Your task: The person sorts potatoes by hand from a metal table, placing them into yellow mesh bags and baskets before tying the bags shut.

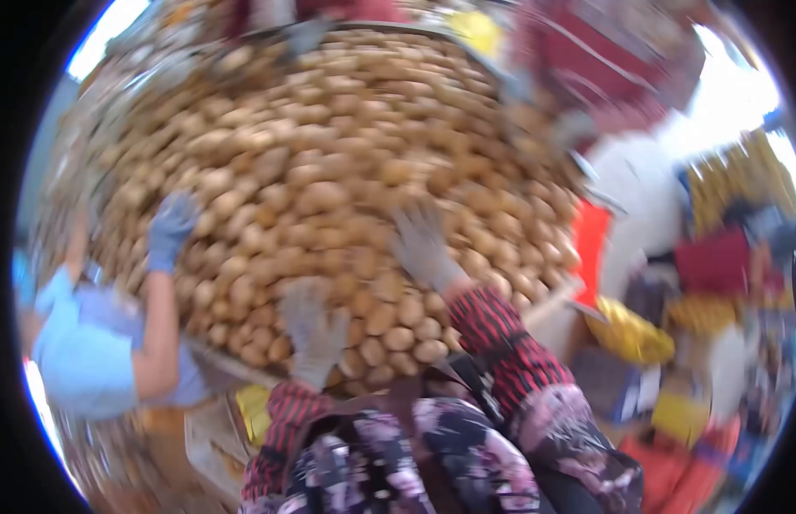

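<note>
A large heap of brown, oval, kiwifruit-like produce (321, 197) fills the wide bin before me. My left hand (315, 330), in a pale grey glove, lies on the near part of the heap with its fingers spread. Farther out and to the right, my right hand (422, 244) rests on the heap in a matching glove, fingers stretched apart. Neither hand is wrapped round a piece. Motion blur softens the whole picture.
At the left, a person in a light blue top (89, 347) reaches in with a blue-gloved hand (171, 227). Across the bin is a person in dark red (599, 64). A red-orange panel (592, 248) and a yellow bag (634, 332) are at the right.
</note>
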Tool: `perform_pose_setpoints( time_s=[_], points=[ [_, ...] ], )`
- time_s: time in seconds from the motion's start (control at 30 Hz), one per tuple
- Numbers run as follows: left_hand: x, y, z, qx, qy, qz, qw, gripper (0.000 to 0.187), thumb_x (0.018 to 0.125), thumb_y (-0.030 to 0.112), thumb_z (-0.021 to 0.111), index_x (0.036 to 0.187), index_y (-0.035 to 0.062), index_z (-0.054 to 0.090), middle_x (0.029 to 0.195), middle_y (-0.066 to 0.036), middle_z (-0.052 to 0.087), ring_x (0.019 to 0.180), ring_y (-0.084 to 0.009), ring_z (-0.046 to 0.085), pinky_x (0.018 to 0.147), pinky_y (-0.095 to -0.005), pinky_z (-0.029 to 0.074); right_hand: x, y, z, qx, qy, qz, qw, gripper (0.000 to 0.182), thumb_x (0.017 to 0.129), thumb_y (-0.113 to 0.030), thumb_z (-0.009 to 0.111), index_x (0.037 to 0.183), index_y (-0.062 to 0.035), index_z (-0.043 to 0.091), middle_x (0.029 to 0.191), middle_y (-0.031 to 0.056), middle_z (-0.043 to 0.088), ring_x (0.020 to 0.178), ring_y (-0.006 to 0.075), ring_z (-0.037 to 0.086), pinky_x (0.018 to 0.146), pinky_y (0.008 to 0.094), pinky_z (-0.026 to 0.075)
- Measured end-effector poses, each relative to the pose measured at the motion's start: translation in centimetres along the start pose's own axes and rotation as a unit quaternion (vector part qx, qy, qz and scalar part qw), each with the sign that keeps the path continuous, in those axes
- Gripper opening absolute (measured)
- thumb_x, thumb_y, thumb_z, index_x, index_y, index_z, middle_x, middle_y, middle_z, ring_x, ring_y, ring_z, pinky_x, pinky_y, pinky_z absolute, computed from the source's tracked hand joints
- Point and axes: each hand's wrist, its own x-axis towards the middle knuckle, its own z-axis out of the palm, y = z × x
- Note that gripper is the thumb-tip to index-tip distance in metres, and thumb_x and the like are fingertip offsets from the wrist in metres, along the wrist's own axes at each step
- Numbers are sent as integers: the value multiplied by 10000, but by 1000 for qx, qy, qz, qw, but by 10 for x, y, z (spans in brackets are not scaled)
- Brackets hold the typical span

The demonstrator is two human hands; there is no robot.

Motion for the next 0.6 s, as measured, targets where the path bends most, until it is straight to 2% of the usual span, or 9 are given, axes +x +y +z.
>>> perform_pose_setpoints(
  time_s=[0.1,0.2,0.27,0.33,0.37,0.43,0.5,0.53,0.6],
  points=[
    [16,6,-14,-15,31,-46,998,592,846,325,677,1364,78,528,1420,-201,473,1355,-454,368,1135,-575,252,-33,-39,-23,75,-45,-10,996,708,830,-407,669,1412,-53,477,1432,249,435,1283,540,388,1092,603,315],
    [37,3,-13,-62,43,-58,995,597,834,301,698,1365,90,526,1415,-194,464,1341,-453,373,1125,-574,255,-42,-27,-50,83,-79,-34,993,655,823,-372,683,1371,-55,515,1349,234,515,1255,489,442,1079,597,323],
    [68,-2,-11,-78,50,-65,994,594,831,292,705,1360,90,527,1406,-194,465,1333,-448,382,1122,-562,264,-29,-5,-58,125,-179,-54,974,570,825,-276,683,1333,-57,546,1256,209,587,1223,432,490,1053,562,368],
    [102,-4,-9,-153,65,-26,986,591,854,261,684,1389,80,508,1438,-223,451,1350,-450,372,1138,-533,271,8,21,-43,141,-131,-56,980,565,822,-243,689,1338,-66,543,1266,188,583,1207,398,508,1044,524,386],
    [120,-5,-5,-156,65,-29,985,591,854,261,684,1389,80,508,1438,-223,451,1350,-450,372,1138,-533,271,34,32,-34,165,-78,-55,982,563,819,-211,694,1343,-75,541,1276,167,579,1191,363,526,1036,487,405],
    [155,-7,0,-108,76,-24,991,608,830,286,709,1367,78,513,1389,-208,477,1312,-443,403,1110,-526,299,114,11,-41,155,-27,-33,987,529,803,-154,679,1315,-99,557,1288,166,575,1192,378,523,1022,448,425],
    [169,-9,13,-56,91,-23,994,626,815,282,716,1369,73,510,1365,-214,498,1274,-411,455,1102,-526,310,171,8,-24,81,-19,-104,991,552,788,-127,664,1326,-96,547,1299,171,571,1230,366,507,1033,443,422],
    [173,-5,13,-108,29,-59,992,629,814,285,715,1367,65,511,1357,-219,501,1260,-393,476,1091,-499,336,186,10,-13,84,-19,-104,991,552,788,-127,664,1326,-96,547,1299,171,571,1230,366,507,1033,443,422],
    [170,6,1,-157,-37,-101,982,631,813,288,714,1365,58,512,1349,-224,504,1246,-374,497,1081,-473,361,199,13,6,-44,-129,-227,964,558,774,-132,665,1321,-115,556,1251,161,614,1117,413,583,977,461,472]
  ],
)
